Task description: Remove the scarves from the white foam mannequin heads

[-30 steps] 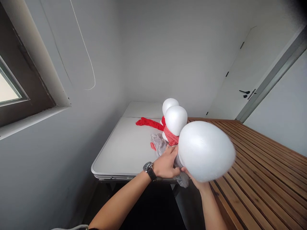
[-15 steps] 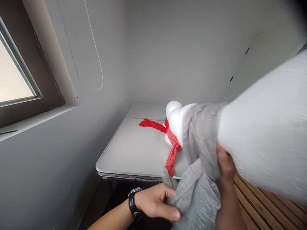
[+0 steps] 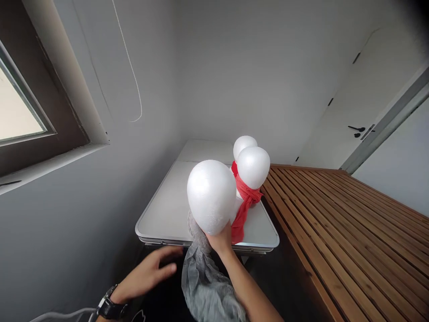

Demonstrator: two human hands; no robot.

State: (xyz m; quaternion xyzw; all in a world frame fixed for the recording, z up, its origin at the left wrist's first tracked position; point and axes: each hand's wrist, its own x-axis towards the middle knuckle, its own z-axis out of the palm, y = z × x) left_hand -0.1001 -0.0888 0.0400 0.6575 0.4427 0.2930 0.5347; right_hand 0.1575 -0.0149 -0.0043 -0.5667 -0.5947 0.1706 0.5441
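My right hand (image 3: 219, 240) grips the neck of a white foam head (image 3: 211, 196), held upright above the near edge of the white folding table (image 3: 167, 210). A grey scarf (image 3: 206, 281) hangs from that neck down over my right forearm. My left hand (image 3: 147, 273), with a black wristwatch, floats below the table edge with fingers spread and nothing in them, just left of the scarf. Two more foam heads (image 3: 253, 166) stand on the table, the nearer one wearing a red scarf (image 3: 243, 208).
A wooden slatted surface (image 3: 335, 228) runs along the table's right side. A window (image 3: 23, 112) is in the left wall, and a thin cord (image 3: 129, 76) hangs beside it. A white door with a black handle (image 3: 357, 129) lies at the back right.
The foam head has swung from close to the camera at the right to upright over the table's near edge. My left hand has let go of the grey scarf and opened.
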